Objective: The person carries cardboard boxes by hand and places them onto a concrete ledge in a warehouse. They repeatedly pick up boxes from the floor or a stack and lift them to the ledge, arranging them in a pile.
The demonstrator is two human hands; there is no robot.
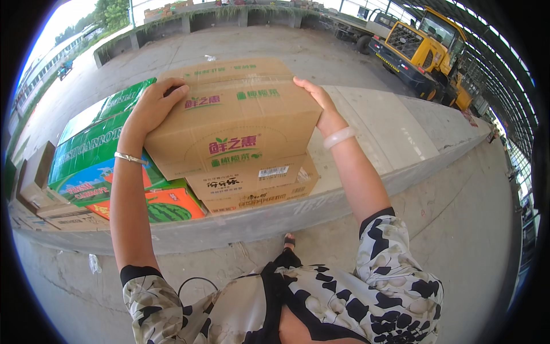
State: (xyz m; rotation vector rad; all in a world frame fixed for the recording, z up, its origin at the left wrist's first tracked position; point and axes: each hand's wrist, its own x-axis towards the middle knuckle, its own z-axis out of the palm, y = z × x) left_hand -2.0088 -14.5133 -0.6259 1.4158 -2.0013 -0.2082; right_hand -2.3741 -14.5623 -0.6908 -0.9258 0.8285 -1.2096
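A brown cardboard box (229, 123) with purple and green print tops a stack on a concrete ledge. My left hand (153, 106) lies on its upper left edge, thumb on the top and fingers curled at the side. At the upper right corner, my right hand (323, 106) presses the box's side, its thumb on the edge; its other fingers are mostly hidden. The box is thus gripped between both hands. Under it sit flatter cardboard boxes (252, 186). Left of it stand a green carton (86, 155) and an orange carton with a watermelon picture (172, 204).
The concrete ledge (389, 123) runs on to the right. More brown boxes (37, 178) stand at the far left. A yellow wheeled machine (427, 49) is parked at the back right, beside a flatbed truck (361, 28). Scraps of plastic (94, 264) lie on the floor.
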